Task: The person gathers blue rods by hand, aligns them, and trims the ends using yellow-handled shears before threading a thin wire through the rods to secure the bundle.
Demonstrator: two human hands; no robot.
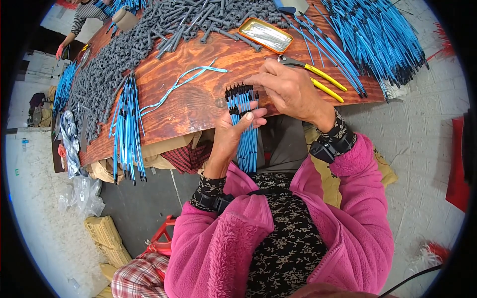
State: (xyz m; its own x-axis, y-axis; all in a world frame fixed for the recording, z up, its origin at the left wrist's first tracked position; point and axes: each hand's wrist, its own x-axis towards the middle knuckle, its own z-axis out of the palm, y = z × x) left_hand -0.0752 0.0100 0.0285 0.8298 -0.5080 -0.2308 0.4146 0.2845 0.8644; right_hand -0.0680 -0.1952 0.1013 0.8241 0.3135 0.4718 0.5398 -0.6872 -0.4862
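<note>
In front of my body, at the table's near edge, my left hand (227, 135) is closed around a bundle of thin blue rods (247, 155) with black tips. The rods stand with their tips pointing away from me, the thumb lying across them. Just to the right of those tips is my right hand (293, 92), its fingers pinched together. Whatever lies between these fingertips is too small to make out. Close beside the right hand, yellow-handled pliers (325, 78) rest on the table.
The wooden table (194, 116) carries a heap of grey plastic fittings (107, 69). An orange-rimmed tray (242, 26) holds thin metal pins. More blue rods lie in a pile (372, 39) at right and a bunch (128, 126) at left, near a blue strip (174, 88). A co-worker's arm (68, 39) shows far left.
</note>
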